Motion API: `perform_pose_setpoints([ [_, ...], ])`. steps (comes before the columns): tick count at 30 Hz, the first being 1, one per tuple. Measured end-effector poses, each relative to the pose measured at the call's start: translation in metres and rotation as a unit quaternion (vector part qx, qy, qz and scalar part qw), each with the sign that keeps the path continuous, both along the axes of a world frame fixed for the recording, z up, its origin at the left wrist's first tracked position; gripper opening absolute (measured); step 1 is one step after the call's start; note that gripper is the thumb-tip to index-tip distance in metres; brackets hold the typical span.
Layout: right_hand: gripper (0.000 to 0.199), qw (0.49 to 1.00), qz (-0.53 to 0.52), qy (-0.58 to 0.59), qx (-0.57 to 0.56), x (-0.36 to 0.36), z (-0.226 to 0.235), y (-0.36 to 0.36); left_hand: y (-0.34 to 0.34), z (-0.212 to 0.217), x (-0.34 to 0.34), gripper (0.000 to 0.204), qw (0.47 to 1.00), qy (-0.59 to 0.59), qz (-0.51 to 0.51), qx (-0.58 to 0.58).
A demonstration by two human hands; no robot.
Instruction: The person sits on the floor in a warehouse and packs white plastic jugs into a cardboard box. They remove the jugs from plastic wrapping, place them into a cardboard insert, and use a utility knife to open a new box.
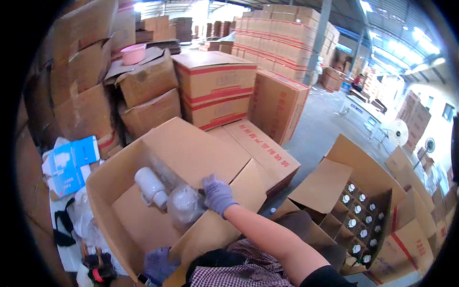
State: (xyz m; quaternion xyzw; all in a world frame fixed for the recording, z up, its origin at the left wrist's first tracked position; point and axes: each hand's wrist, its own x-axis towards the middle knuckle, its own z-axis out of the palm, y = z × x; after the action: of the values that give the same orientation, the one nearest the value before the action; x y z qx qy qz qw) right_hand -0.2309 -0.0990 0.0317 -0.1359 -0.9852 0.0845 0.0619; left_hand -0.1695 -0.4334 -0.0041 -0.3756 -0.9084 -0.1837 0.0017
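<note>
A white bottle [184, 204] wrapped in clear plastic sits inside the open cardboard box [191, 153], near its front right corner, and the right hand [217, 193], in a purple glove, is closed around its side. Just to the left of it lies a second white bottle [150, 186], tilted on the box floor and touching the plastic wrap. The left hand [158, 264], also gloved in purple, grips the front wall of the box at its lower edge. To the right, well apart, stands a divided box [363, 215] with rows of capped bottles in its cells. On the left, beside the open box, lies a blue and white carton [71, 162]. Behind, stacked cartons [215, 86] with red tape rise against more stacks, and a pink basin [133, 53] rests on one of them.
</note>
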Motion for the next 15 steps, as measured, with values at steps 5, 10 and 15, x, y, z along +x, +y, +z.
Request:
perform_pose_setpoints([
  [5,0.022,0.992,0.063,0.103,0.038,0.0,0.01,0.007,-0.017,-0.026,-0.011,0.05,1.0,0.022,0.002,0.018],
  [10,0.012,0.983,0.08,0.163,0.035,0.014,0.117,0.069,-0.007,-0.005,-0.003,0.051,0.997,0.033,-0.022,0.061],
  [15,0.028,0.975,0.012,0.22,-0.039,0.082,0.18,0.153,-0.01,-0.009,-0.003,0.043,0.999,0.019,-0.025,-0.016],
])
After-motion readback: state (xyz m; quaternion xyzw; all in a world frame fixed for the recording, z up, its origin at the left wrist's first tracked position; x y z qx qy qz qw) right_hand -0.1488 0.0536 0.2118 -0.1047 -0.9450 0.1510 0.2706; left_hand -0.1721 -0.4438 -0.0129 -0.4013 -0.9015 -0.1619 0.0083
